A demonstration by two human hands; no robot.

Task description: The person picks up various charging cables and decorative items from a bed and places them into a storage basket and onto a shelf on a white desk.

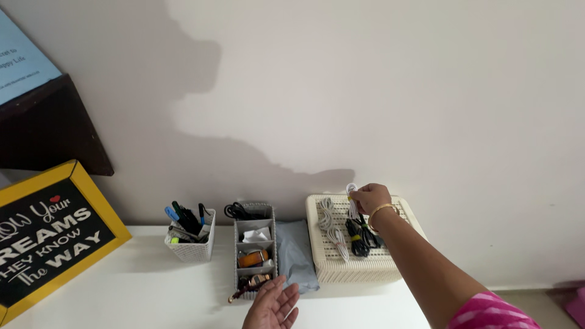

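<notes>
My right hand (369, 197) reaches out over a cream woven basket (326, 271) and pinches a coiled white cable (351, 206) at the basket's back edge. Another white cable (332, 230) and a bundled black cable (361, 239) lie on the basket's top. My left hand (272, 306) hovers open, palm up, near the table's front, just below a grey divided organiser (239, 256) that holds watches, scissors and small items.
A white mesh pen holder (194, 250) with pens stands left of the organiser. A grey pouch (295, 253) lies between organiser and basket. A yellow-framed black sign (46, 234) leans at the left under a dark shelf (49, 131). The white table (134, 289) meets a plain wall.
</notes>
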